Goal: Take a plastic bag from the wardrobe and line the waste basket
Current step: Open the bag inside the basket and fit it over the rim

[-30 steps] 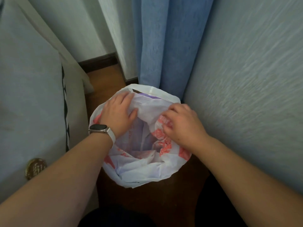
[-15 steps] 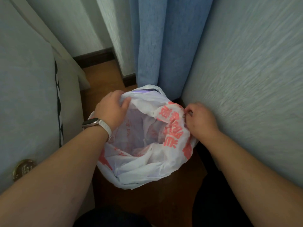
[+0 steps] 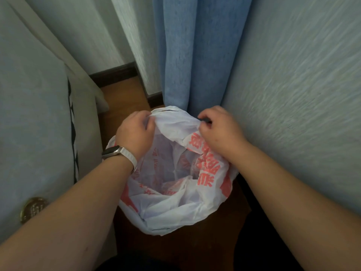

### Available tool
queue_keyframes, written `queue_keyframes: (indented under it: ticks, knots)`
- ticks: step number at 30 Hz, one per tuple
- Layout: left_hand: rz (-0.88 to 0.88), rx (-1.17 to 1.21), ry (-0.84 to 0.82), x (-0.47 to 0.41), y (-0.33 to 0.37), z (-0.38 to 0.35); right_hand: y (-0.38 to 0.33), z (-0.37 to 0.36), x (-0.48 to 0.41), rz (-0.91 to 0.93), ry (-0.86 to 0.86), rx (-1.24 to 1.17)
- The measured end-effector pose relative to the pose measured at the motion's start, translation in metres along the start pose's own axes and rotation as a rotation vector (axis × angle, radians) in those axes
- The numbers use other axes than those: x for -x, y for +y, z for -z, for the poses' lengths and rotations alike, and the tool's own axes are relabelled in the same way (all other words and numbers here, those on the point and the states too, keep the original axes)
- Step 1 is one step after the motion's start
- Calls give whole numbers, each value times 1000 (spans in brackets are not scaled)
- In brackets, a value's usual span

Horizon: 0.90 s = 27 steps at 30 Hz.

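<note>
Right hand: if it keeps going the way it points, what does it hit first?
Probably the blue curtain just beyond the right hand, whose fingers pinch the bag; depth is unclear.

A brown wooden floor carries the white, red-printed plastic bag, beside the blue curtain.

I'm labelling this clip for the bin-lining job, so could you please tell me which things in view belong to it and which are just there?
Part of the job:
- plastic bag, white with red print, open
- left hand, gripping the bag's far edge
- right hand, gripping the same edge

Just there:
- blue curtain
- wristwatch
- round brass knob
- wooden floor
</note>
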State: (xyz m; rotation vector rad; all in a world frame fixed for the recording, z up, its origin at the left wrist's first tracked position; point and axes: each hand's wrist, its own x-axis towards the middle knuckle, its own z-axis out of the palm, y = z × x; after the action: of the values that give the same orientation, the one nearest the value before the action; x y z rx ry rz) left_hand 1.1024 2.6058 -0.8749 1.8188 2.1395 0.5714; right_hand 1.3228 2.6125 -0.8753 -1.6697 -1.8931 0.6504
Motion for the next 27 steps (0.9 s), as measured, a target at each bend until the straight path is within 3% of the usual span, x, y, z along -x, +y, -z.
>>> queue_keyframes:
  ticks: [4,14,23,27]
  knots:
    - [85,90,-60,-5,-3,-3,-12,-16,-22,44,-233,126]
    - [58,-102,-170,-9,-5,-2,-2,-35,-25,77,-210,218]
    - [203,-140,-264,-1,-23,7,0,-26,-22,-82,-286,233]
    - [75,-184,-85,18,-15,14,-5,-14,-1,-67,-161,110]
